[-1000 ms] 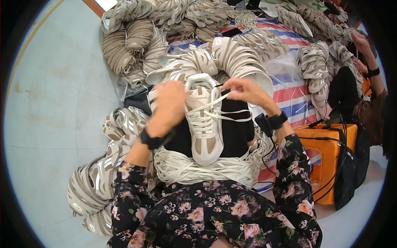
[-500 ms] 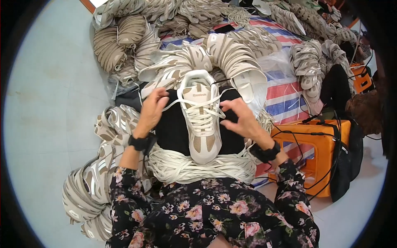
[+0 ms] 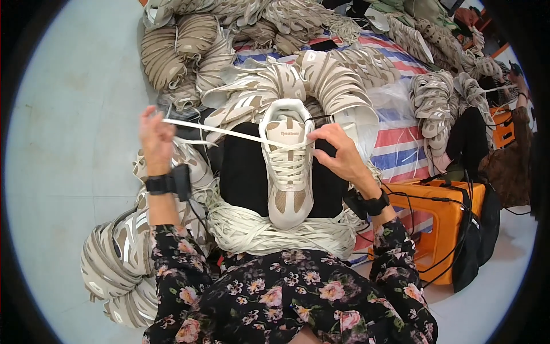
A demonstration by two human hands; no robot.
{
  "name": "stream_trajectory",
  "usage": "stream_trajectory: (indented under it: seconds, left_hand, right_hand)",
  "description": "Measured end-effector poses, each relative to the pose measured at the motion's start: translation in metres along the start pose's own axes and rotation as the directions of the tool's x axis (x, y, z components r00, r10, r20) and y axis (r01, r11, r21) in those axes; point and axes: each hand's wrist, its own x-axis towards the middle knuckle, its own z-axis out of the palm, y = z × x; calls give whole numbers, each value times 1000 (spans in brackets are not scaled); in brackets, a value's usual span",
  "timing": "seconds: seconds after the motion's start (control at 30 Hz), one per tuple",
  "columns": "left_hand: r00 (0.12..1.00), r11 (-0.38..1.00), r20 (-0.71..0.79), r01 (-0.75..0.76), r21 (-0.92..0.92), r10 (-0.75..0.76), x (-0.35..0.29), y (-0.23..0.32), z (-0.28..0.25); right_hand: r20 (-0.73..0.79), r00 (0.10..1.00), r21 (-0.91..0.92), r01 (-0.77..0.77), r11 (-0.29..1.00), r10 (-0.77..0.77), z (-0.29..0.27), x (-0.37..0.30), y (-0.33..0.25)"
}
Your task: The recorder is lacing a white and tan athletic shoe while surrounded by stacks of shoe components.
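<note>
A beige and white sneaker [image 3: 291,200] lies toe toward me on a black cloth pad [image 3: 243,172], its white laces criss-crossed over the tongue. Out to the left, my left hand [image 3: 156,140], slightly blurred, is closed on a white shoelace [image 3: 220,132]. The lace runs taut from there to the sneaker's upper eyelets. My right hand [image 3: 344,153] is at the sneaker's upper right edge, index fingertip against the eyelet row, thumb apart from it. A loose lace end hangs below the taut stretch.
A bundle of white laces [image 3: 275,236] lies across my lap. Strung bundles of shoe uppers [image 3: 117,252] are at left, with more [image 3: 338,80] ahead on a striped sheet [image 3: 395,137]. An orange stool [image 3: 429,200] with black cables stands at right. Part of another person [image 3: 467,132] shows beyond it.
My left hand has swung out to the left, drawing the lace straight. My right hand has come against the sneaker's eyelet edge. The view has shifted slightly.
</note>
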Motion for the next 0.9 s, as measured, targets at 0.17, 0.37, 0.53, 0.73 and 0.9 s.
stream_trajectory:
  seconds: [0.17, 0.37, 0.53, 0.73, 0.9]
  left_hand:
    - [913, 436, 393, -311, 844, -110, -1, -30, -59]
    - [772, 478, 634, -542, 691, -41, -53, -84, 27]
    - [694, 780, 529, 77, 621, -489, -63, -71, 43]
    - [787, 390, 460, -304, 869, -412, -14, 42, -30]
    - [931, 83, 335, -325, 942, -145, -13, 115, -92]
  right_hand:
    - [-53, 988, -306, 125, 944, -148, 12, 20, -15]
    - [143, 943, -389, 332, 859, -299, 13, 24, -13]
    - [427, 853, 125, -383, 915, 299, -38, 18, -14]
    - [191, 830, -248, -475, 844, 524, -192, -41, 55]
    - [-166, 810, -410, -575, 708, 562, -234, -88, 77]
